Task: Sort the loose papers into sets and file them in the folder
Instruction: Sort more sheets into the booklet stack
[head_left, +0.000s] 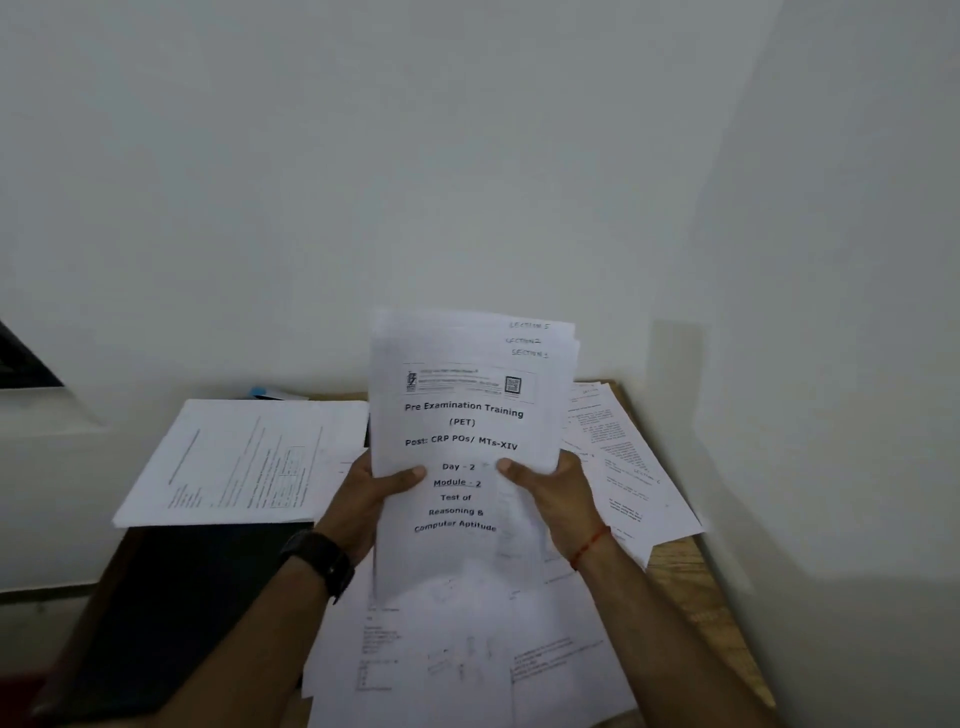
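I hold a stack of white printed papers (467, 415) upright in front of me; its top sheet reads "Pre Examination Training (PET)". My left hand (371, 499) grips the stack's left edge with the thumb on the front. My right hand (550, 493) grips the right edge the same way. Handwritten section labels show on the sheets fanned behind. A dark folder (182, 613) lies on the table at the lower left. A set of papers (244, 462) rests across its far end. More loose papers lie below the stack (467, 665) and to the right (628, 478).
The wooden table (691, 582) stands in a corner of white walls, which close it in behind and on the right. A small blue object (265, 392) lies at the table's far edge. A dark window corner (21, 358) shows at the far left.
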